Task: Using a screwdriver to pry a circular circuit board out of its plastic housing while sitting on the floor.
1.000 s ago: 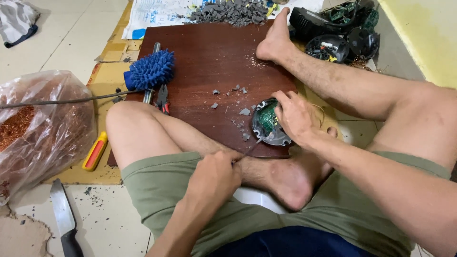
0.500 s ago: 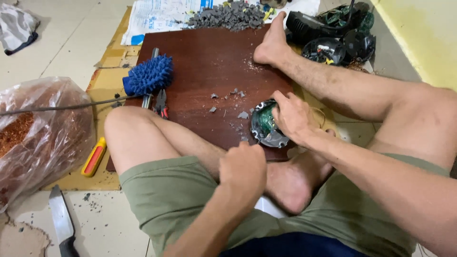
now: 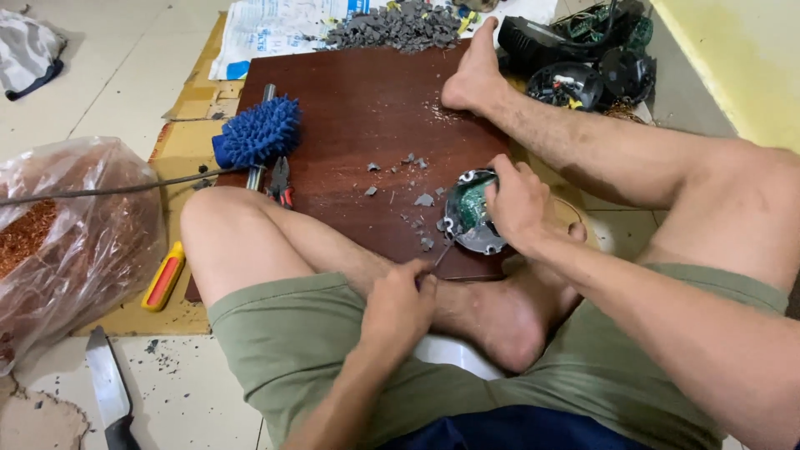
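Right hand clamps round grey housing at the near right edge of the wooden board. Left hand is fisted on a thin tool, shaft running toward 1 o'clock, tip at the housing's rim.

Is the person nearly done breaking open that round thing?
Partly. Grey chips lie scattered on the board, and a bigger grey heap sits beyond it, so plenty looks broken off already. Now the right hand steadies the round casing while the left hand works a thin tool at its edge. The green board inside is still in place, and more dark casings wait near the foot.
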